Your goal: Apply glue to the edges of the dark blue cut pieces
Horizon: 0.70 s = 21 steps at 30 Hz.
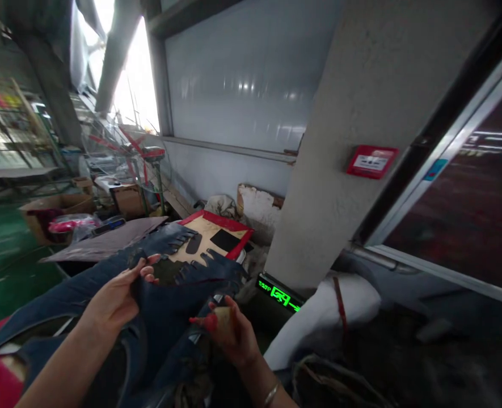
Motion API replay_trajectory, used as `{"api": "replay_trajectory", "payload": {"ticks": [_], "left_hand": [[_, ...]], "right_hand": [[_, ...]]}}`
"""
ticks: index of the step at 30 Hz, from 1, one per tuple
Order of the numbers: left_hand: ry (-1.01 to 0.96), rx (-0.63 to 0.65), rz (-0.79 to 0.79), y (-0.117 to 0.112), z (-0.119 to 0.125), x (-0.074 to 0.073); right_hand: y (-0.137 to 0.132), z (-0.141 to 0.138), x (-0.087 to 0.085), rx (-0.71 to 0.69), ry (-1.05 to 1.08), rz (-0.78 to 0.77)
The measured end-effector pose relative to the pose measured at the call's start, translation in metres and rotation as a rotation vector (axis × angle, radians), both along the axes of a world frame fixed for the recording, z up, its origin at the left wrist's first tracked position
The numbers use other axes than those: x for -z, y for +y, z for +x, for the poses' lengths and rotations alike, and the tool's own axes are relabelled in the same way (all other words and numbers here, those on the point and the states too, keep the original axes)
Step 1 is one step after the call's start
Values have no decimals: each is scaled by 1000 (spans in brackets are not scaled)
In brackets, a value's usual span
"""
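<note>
My left hand [117,297] pinches the edge of a dark blue sheet [165,309], which looks like leather or heavy cloth with shapes cut out of it. The sheet hangs down between my hands, and its fringed, cut edges spread to the left and behind. Lower right of it is my right hand [237,334], fingers curled around a small tan and red thing [222,320] that is too blurred to name. A bracelet shows on the right wrist.
A red-edged board [244,235] with dark flat pieces lies ahead. Left are a fan with red blades [138,148] and a cardboard box [59,204]. A pillar [340,113] bears a red alarm box [372,162]; a green lit sign [279,293] and white bundle [336,311] lie below.
</note>
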<state>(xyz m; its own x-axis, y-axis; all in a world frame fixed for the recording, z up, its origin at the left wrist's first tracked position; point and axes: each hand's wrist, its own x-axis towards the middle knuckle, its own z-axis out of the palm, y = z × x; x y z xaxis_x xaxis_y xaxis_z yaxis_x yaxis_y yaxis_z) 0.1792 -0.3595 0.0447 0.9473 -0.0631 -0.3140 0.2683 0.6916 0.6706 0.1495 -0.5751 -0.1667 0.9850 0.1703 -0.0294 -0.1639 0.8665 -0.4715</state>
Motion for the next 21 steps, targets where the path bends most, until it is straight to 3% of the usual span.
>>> {"api": "replay_trajectory", "payload": {"ticks": [5, 12, 15, 19, 21], "left_hand": [[74, 28, -51, -8, -4, 4], [152, 4, -90, 4, -6, 17], [187, -71, -41, 25, -1, 43], [296, -247, 105, 57, 8, 102], [376, -275, 111, 65, 8, 131]], "right_hand": [[28, 2, 0, -121, 7, 75], [40, 26, -19, -93, -28, 44], [34, 32, -27, -75, -5, -32], [26, 32, -45, -29, 60, -179], [26, 29, -56, -15, 89, -255]]}}
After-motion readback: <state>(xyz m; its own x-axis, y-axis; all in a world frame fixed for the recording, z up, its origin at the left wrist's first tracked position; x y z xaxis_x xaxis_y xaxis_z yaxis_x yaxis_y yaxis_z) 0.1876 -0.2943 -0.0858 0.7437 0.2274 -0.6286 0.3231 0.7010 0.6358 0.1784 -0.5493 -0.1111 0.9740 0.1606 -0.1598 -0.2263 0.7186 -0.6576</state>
